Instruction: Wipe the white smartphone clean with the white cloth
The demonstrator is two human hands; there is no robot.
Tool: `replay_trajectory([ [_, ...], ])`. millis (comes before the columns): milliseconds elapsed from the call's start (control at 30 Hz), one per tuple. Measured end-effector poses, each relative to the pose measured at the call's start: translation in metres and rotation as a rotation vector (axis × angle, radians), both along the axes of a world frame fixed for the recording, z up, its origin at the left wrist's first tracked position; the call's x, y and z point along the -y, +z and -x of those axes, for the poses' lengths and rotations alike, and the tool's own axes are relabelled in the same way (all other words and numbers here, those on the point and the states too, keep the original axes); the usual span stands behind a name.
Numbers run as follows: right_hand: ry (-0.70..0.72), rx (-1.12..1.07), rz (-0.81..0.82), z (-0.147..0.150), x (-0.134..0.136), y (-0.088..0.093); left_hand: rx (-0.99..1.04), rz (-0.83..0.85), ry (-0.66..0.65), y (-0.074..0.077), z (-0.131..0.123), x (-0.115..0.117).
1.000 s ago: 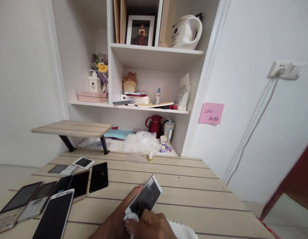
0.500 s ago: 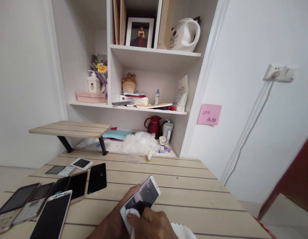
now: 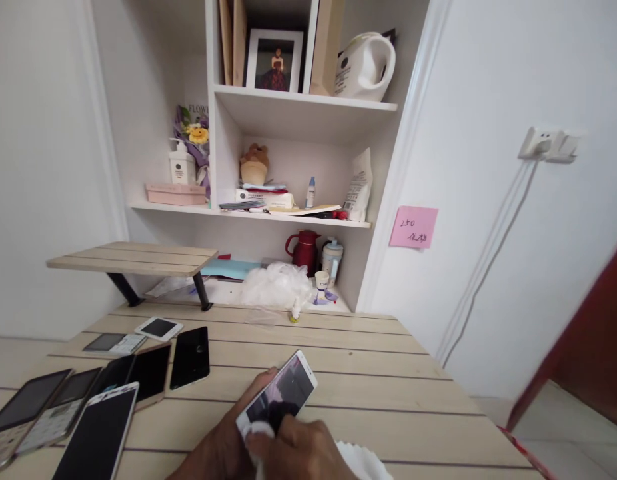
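Note:
My left hand [image 3: 223,427] grips a white-framed smartphone [image 3: 277,393] at the lower middle of the pale wooden table [image 3: 338,357], its glossy screen facing up toward me. My right hand [image 3: 298,450] presses a white cloth [image 3: 253,430] against the phone's lower corner. A scalloped white paper [image 3: 361,463] lies beside my right hand. Further left lie several phones, including a black one [image 3: 190,357], a white-framed one [image 3: 96,437] and a keypad phone [image 3: 26,407]. A small white device [image 3: 158,327] sits behind them.
A low wooden riser [image 3: 133,259] stands on the table's far left. Behind it, white shelves hold a plastic bag [image 3: 275,285], a red thermos [image 3: 303,253] and bottles. A dark red door edge [image 3: 588,333] intrudes at right, beyond the table's right edge.
The whole scene has drifted left in view as my head turned. The phone now leans further right, and the cloth has shifted toward its lower corner.

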State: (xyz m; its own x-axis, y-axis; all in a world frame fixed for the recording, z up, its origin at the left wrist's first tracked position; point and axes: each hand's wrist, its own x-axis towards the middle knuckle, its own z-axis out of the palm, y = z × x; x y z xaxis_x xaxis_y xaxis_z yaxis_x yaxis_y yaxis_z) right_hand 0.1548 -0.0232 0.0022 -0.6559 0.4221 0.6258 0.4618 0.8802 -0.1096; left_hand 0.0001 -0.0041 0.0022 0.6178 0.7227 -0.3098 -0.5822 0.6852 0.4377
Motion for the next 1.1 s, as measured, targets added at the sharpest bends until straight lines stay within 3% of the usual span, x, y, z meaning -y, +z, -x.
replay_trajectory([
  [167,-0.186,-0.342,0.083,-0.018,-0.016,-0.002,0.076,-0.058,0.048,0.001,-0.007,-0.001],
  [233,-0.166,-0.317,0.089,-0.017,-0.015,-0.003,0.074,-0.062,0.047,0.001,-0.008,-0.002],
  [333,-0.009,-0.068,0.033,-0.010,-0.007,-0.002,0.029,-0.025,0.005,-0.001,-0.005,-0.003],
  [400,0.018,0.027,0.041,-0.008,-0.004,0.000,0.042,-0.024,-0.019,-0.002,-0.003,-0.003],
  [600,-0.179,-0.360,0.137,-0.022,-0.020,-0.005,0.111,-0.091,0.012,0.000,-0.005,-0.003],
  [800,0.007,-0.217,0.154,-0.016,-0.014,-0.006,0.143,-0.005,-0.009,0.002,-0.002,-0.001],
  [1000,-0.169,-0.412,0.185,-0.024,-0.026,-0.009,0.030,-0.057,0.071,0.001,0.003,-0.006],
  [1100,-0.074,-0.379,0.230,-0.023,-0.028,-0.010,0.015,-0.035,0.077,0.001,0.007,-0.008],
])
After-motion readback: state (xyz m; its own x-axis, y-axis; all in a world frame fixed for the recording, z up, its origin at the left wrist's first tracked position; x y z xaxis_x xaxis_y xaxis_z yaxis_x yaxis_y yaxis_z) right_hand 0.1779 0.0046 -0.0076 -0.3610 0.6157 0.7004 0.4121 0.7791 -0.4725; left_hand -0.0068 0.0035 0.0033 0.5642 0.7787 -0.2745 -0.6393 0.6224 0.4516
